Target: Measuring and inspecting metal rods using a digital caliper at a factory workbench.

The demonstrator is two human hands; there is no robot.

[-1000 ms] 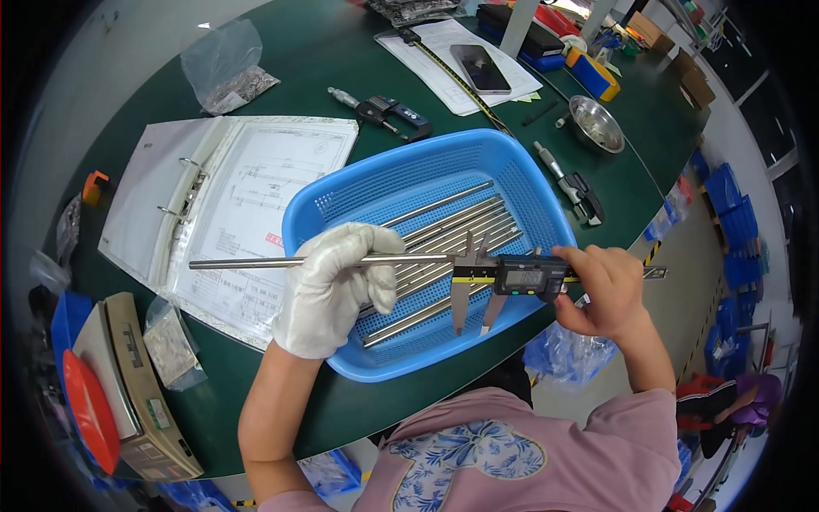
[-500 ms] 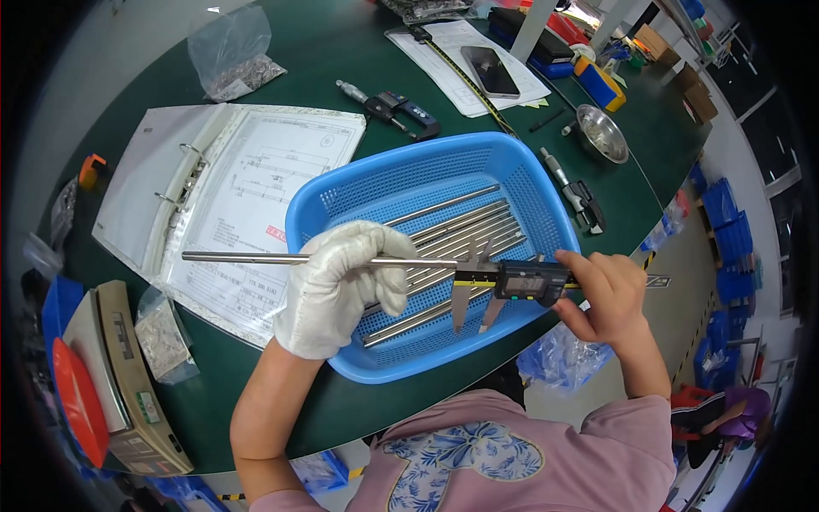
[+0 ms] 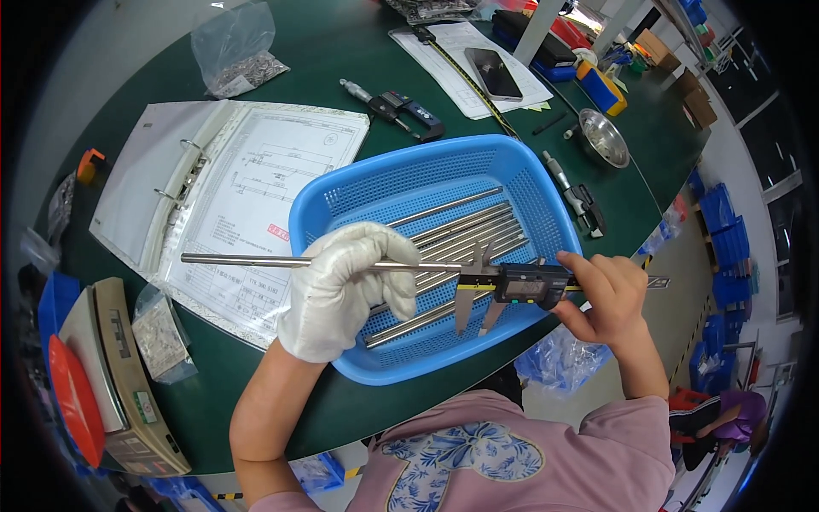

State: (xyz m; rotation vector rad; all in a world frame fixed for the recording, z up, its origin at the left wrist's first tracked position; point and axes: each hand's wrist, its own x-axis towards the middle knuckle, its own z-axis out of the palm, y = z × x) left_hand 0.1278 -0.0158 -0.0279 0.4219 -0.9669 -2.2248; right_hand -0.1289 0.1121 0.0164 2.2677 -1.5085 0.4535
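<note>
My left hand (image 3: pixel 341 286), in a white glove, is closed round a thin metal rod (image 3: pixel 235 259) that lies almost level above the basket. The rod's right end meets a digital caliper (image 3: pixel 533 284), near its jaws; whether they touch it I cannot tell. Bare, my right hand (image 3: pixel 604 297) grips the caliper by its display body, with thumb and fingers on either side. Below both hands stands a blue plastic basket (image 3: pixel 444 150) with perforated walls. Several more metal rods (image 3: pixel 461 229) lie side by side in it, partly hidden by the glove and caliper.
Left of the basket lies an open ring binder (image 3: pixel 273 154) with drawings. A weighing scale (image 3: pixel 128 375) stands at the near left. Two digital micrometers (image 3: pixel 397 113) flank the basket, beyond it and to its right. A phone (image 3: pixel 493 73) and a metal bowl (image 3: pixel 603 138) are farther back.
Almost nothing differs. The view has shifted very slightly; both hands keep their grips, with the rod and caliper in nearly the same place.
</note>
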